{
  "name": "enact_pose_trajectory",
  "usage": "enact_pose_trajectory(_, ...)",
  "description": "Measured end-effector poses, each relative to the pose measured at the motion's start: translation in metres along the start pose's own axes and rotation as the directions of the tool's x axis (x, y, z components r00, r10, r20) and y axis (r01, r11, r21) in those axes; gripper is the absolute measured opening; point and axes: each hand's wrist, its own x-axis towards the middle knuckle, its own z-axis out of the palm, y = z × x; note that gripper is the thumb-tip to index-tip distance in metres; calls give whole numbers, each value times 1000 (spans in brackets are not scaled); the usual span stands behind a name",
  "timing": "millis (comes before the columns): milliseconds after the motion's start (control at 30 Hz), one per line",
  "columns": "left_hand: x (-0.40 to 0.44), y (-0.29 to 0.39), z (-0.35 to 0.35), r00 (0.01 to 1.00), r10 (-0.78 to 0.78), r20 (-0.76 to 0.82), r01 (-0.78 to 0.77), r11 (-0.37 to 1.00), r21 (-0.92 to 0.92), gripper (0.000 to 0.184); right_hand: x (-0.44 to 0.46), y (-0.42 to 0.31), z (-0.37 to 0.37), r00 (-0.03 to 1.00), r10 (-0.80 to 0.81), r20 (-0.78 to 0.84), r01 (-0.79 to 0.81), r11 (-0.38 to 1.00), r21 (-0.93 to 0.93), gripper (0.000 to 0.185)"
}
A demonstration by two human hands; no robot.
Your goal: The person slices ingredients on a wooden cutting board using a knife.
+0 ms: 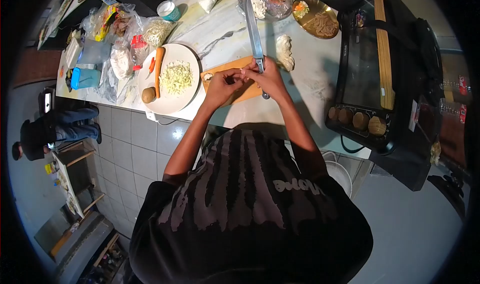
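Observation:
My right hand (270, 79) is wrapped round the handle of a long knife (253, 29), whose blade points away from me. Close beside it, my left hand (223, 87) has its fingers pinched over a wooden cutting board (235, 65); the fingertips of both hands meet round something small and pale, too small to name. A small piece of food (208, 76) lies at the board's left end. Left of the board, a large plate (189, 101) holds chopped pale vegetable (176, 77), a carrot (159, 66) and a round brown vegetable (148, 94).
Pale dough-like food (285, 53) lies right of the knife. Behind are a metal plate (303, 28) and a tray (280, 13) with cut food. Bags (121, 59) and a blue container (86, 78) stand left, a black oven (362, 69) right. A person (55, 129) is far left.

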Motion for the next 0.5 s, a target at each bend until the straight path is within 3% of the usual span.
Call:
enact_pose_trajectory(67,9,8,2,992,-123,-5,112,916,-385,26,13,13,-1,994,-68,-89,69,998,10,29)
enact_pose_trajectory(100,-1,8,2,990,-144,-3,132,915,-380,26,7,19,9,995,-52,-83,54,998,25,29)
enact_pose_trajectory(200,9,9,3,968,-237,-89,191,914,-357,23,20,36,13,977,-17,-213,6,999,-51,31)
enact_pose_trajectory(267,11,4,-1,958,-257,-125,243,963,-113,28,25,52,16,967,-81,-241,55,992,-113,30)
enact_pose_trajectory(300,11,4,-2,956,-261,-131,247,962,-115,28,26,53,18,951,-150,-271,104,979,-176,29)
enact_pose_trajectory(367,10,4,-2,954,-206,-219,225,972,65,21,30,54,17,943,-193,-272,116,955,-273,29)
enact_pose_trajectory(400,10,4,-2,953,-209,-222,228,972,63,21,30,51,16,932,-236,-276,124,921,-370,29)
enact_pose_trajectory(500,9,6,-2,956,-178,-232,207,973,104,19,28,44,17,940,-193,-281,90,935,-342,29)
